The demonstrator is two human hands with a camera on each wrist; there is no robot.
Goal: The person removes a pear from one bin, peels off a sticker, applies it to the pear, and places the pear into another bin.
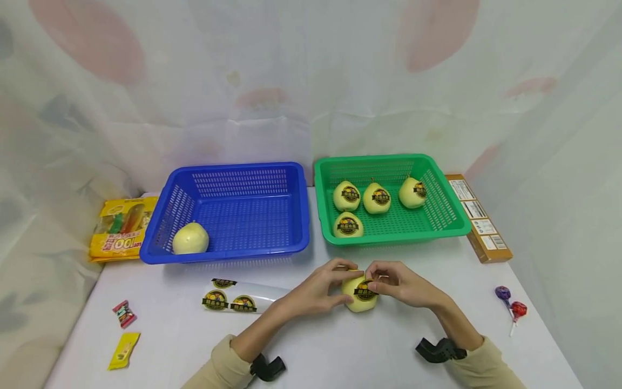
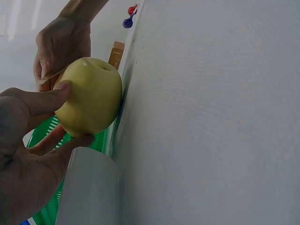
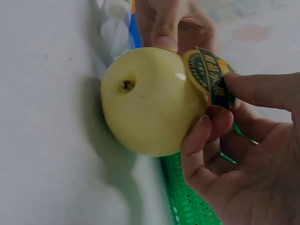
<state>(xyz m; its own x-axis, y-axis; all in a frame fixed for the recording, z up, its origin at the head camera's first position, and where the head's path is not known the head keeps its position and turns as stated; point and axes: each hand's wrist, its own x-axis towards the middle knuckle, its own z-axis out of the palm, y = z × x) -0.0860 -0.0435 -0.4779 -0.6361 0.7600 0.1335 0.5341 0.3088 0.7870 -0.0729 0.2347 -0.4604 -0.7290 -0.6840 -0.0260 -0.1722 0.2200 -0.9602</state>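
Observation:
On the table in front of the green basket, a pale yellow pear (image 1: 358,303) is gripped between the thumb and fingers of my left hand (image 1: 318,286). My right hand (image 1: 403,283) pinches a black and gold sticker (image 3: 213,77) by one edge. In the right wrist view, part of the sticker touches the pear's side while the pinched end stands away from it. The left wrist view shows the left thumb (image 2: 61,91) pressing the pear from one side. A roll of stickers (image 1: 262,292) lies beside the left forearm, partly hidden by it.
A blue basket (image 1: 243,253) holds one pear without a visible sticker (image 1: 191,238). Several stickered pears sit in the green basket (image 1: 398,237). Yellow candy bags (image 1: 116,229) lie at the left, small wrapped sweets (image 1: 124,351) nearer. A brown box (image 1: 481,221) and two lollipops (image 1: 510,302) are at the right.

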